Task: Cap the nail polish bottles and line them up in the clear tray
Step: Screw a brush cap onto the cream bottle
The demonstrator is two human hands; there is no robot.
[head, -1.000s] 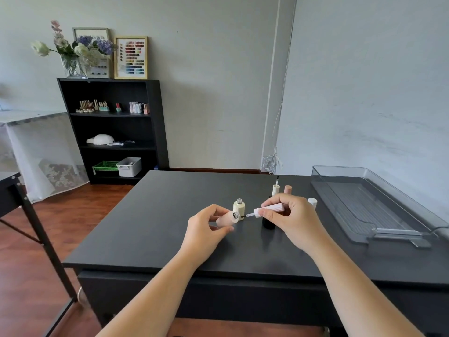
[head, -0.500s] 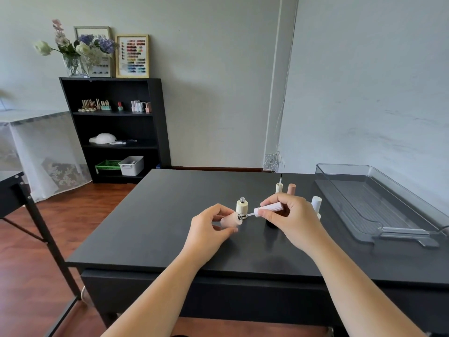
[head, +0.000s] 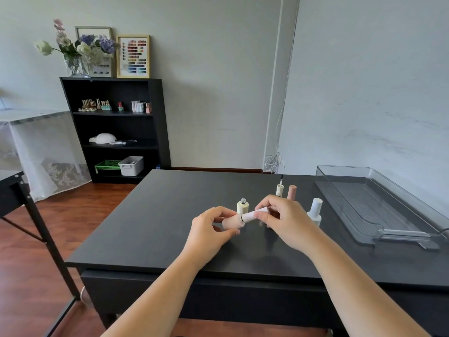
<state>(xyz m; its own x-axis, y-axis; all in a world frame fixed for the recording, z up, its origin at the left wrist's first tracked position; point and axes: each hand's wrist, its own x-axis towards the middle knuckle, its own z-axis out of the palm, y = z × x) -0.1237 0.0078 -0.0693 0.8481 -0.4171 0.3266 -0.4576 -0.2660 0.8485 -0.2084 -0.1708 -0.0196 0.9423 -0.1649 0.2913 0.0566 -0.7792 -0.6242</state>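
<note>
Cap (head: pixel 255 214) now seated on pink bottle (head: pixel 232 221), brush hidden

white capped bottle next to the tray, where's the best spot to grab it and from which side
Judging by shape, pinch the white capped bottle around its tall straight cap, coming from above. It stands upright, and its front and top look open, while the right hand crowds its left side. The clear tray lies to its right.
</note>
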